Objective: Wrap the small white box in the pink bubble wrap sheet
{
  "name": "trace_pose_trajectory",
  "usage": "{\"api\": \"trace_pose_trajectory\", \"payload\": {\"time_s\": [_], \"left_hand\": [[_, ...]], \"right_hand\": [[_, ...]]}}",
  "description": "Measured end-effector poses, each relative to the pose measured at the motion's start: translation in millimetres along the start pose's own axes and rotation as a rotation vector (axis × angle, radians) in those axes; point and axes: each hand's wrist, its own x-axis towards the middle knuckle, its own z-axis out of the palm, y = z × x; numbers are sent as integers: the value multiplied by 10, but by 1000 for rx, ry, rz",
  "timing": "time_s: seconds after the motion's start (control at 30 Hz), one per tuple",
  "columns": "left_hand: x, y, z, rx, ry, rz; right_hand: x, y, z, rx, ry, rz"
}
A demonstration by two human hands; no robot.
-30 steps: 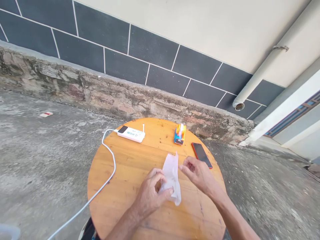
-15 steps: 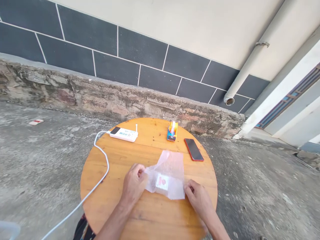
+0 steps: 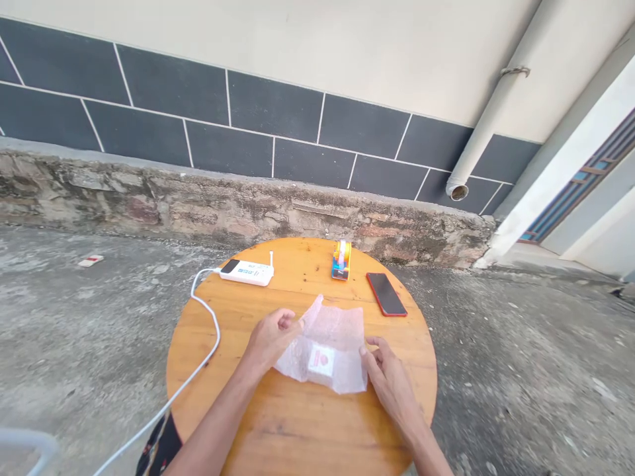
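Observation:
A sheet of clear bubble wrap lies spread on the round wooden table, with a small white item bearing a red mark under or in it. My left hand pinches the sheet's upper left edge and lifts that corner. At the sheet's right edge my right hand rests with its fingers on the wrap, pressing it to the table.
At the table's far side lie a white power strip with a white cable trailing off the left edge, an orange and blue tape dispenser, and a dark phone in a red case. Behind are concrete ground, a stone ledge and a drainpipe.
The bubble wrap went from a bunched strip in my left hand to a sheet spread flat. My hands moved apart to its left and right edges, and the left now lifts its corner.

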Motion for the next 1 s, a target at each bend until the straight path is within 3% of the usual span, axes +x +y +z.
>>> {"api": "trace_pose_trajectory", "payload": {"time_s": [0.17,0.3,0.53,0.63,0.73,0.87,1.0], "left_hand": [[92,-133,53,-27,-32,22],[46,-264,22,-40,19,17],[52,-306,8,19,98,32],[76,-324,30,42,129,32],[98,-359,48,63,139,41],[111,-396,59,72,147,60],[108,-404,53,60,158,77]], "right_hand": [[108,85,157,99,4,-30],[65,136,218,119,67,-35],[202,156,204,85,77,-35],[223,115,153,106,149,-35],[178,-51,124,69,194,-181],[171,-385,159,-34,-12,-518],[124,-610,115,-119,-41,-626]]}}
